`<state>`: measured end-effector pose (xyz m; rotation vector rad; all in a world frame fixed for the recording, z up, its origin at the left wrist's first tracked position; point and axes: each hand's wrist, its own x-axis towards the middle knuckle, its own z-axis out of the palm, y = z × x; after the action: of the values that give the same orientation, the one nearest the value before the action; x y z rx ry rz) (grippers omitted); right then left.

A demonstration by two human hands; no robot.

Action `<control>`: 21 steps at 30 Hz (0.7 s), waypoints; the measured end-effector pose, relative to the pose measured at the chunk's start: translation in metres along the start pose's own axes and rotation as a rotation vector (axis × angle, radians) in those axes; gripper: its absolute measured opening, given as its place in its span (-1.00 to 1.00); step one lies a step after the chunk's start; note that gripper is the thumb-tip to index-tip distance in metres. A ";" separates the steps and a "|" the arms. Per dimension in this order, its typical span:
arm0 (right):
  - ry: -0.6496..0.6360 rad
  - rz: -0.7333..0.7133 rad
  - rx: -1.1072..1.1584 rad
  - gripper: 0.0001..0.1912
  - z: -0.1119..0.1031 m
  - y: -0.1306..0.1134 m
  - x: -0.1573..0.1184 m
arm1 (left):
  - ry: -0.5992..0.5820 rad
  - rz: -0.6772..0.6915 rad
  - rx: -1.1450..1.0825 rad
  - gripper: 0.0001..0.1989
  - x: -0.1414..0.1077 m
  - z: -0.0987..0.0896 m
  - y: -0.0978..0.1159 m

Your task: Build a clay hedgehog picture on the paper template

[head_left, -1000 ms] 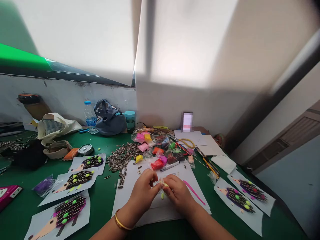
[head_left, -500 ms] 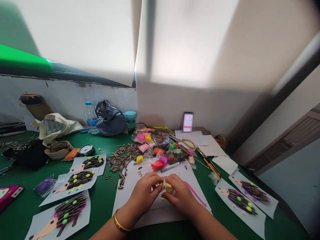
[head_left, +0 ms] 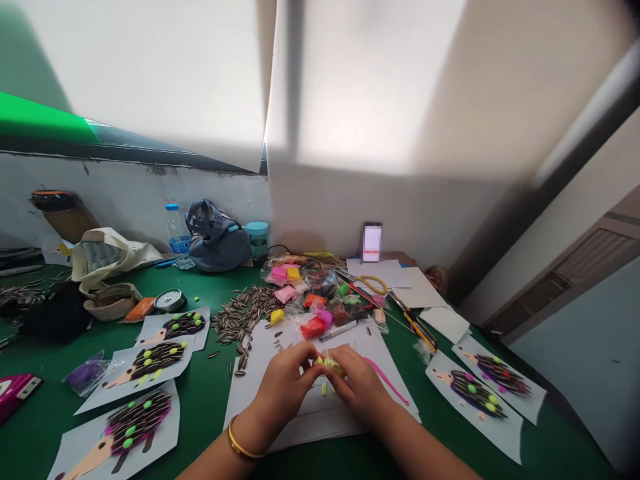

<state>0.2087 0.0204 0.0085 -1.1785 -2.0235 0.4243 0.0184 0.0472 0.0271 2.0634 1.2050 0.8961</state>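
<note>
Over a stack of white paper (head_left: 295,430), both hands meet at a lump of yellow modelling clay (head_left: 331,362) partly covered in clear plastic. My left hand (head_left: 285,383), with a gold bangle at the wrist, pinches the clay's left side between thumb and fingertips. My right hand (head_left: 357,383) is closed around its right side, hiding part of it. Just below the fingers, a small yellow clay piece (head_left: 324,389) lies on the paper. A pink curved strip (head_left: 387,380) rests right of my right hand. Behind the hands is a grey marker (head_left: 339,331).
Striped sunflower seeds (head_left: 245,313) are heaped at the left of the paper. Bagged coloured clay (head_left: 313,325), yellow-handled scissors (head_left: 373,283) and a cutter (head_left: 420,327) lie beyond. Hedgehog pictures (head_left: 143,423) flank both sides. A phone (head_left: 372,241) stands against the wall.
The fingers have shifted slightly on the clay, and more yellow shows at my left fingertips. The small piece on the paper is now more visible. The whole view has shifted a little.
</note>
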 end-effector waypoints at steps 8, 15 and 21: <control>0.030 0.055 0.150 -0.76 -0.003 -0.001 0.001 | -0.102 0.281 -0.070 -0.78 0.001 -0.007 0.017; -0.018 0.041 0.229 -0.72 -0.006 -0.004 0.001 | 0.042 0.330 0.009 -0.78 -0.003 0.002 0.010; 0.014 0.018 0.266 -0.64 -0.005 -0.007 0.001 | 0.127 0.396 0.087 -0.82 -0.004 0.004 0.012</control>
<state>0.2081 0.0169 0.0162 -1.0326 -1.8780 0.6692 0.0262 0.0376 0.0323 2.3953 0.9233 1.1878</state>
